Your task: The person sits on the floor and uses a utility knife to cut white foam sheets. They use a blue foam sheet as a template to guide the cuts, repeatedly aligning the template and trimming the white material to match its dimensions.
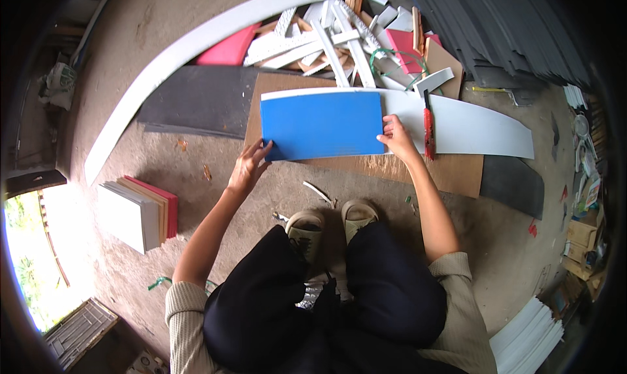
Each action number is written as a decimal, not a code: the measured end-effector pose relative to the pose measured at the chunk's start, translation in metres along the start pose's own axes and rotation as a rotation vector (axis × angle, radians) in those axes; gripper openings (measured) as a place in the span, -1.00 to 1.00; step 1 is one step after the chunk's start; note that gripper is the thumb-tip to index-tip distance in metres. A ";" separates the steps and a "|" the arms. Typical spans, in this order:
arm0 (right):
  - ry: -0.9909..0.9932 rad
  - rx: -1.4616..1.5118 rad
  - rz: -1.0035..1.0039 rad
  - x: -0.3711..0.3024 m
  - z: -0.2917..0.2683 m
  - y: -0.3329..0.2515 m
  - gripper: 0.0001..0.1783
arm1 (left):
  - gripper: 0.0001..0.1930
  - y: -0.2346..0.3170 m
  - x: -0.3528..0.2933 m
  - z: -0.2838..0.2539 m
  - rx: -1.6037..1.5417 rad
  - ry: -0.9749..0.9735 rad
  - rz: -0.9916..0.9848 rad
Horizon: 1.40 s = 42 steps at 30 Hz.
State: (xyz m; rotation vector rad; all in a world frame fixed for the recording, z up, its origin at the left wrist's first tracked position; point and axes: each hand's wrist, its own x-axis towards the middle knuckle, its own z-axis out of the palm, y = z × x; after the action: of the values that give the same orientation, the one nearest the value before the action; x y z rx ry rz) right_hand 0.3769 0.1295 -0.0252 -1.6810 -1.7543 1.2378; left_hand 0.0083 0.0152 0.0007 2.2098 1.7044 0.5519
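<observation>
A blue rectangular panel (321,123) lies in front of me on top of a long white sheet (473,127). My left hand (244,168) grips its lower left corner, thumb on the face and the other fingers partly hidden. At the right edge, my right hand (397,139) pinches the panel between thumb and fingers. Just right of that hand, a red utility knife (428,134) rests on the white sheet, its dark tip pointing away. Under the white sheet is a brown board (450,174) with a scored, frayed patch near its front.
Black sheeting (199,93) lies under the board. Beyond it is a heap of white offcuts (313,44) with pink pieces (230,46). A curved white strip (170,41) arcs around the left. Stacked panels (134,214) stand at left; white sheets (532,335) lie lower right.
</observation>
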 end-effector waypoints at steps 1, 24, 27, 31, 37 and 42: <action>-0.020 0.079 0.007 0.000 -0.001 0.001 -0.50 | -0.45 -0.002 0.002 -0.004 0.013 -0.061 0.041; 0.714 -0.525 -0.060 -0.021 -0.061 0.017 -0.43 | -0.05 0.137 0.111 0.059 0.214 -0.202 0.214; 0.665 -0.569 -0.027 -0.020 -0.070 0.029 -0.36 | 0.09 0.157 0.119 0.083 0.184 -0.188 0.203; 0.541 -0.634 0.014 -0.012 -0.067 0.026 -0.37 | 0.07 0.152 0.121 0.093 0.140 -0.153 0.193; 0.499 -0.475 0.059 -0.005 -0.064 0.018 -0.65 | 0.02 0.149 0.123 0.095 0.170 -0.189 0.209; 0.202 -0.437 0.124 -0.010 -0.025 -0.021 -0.74 | -0.01 0.150 0.125 0.092 0.131 -0.184 0.202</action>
State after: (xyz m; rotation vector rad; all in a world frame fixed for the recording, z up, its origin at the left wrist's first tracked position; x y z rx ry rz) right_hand 0.3865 0.1306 0.0081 -2.0993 -1.9130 0.7271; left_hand 0.2076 0.0984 0.0027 2.4575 1.4728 0.2777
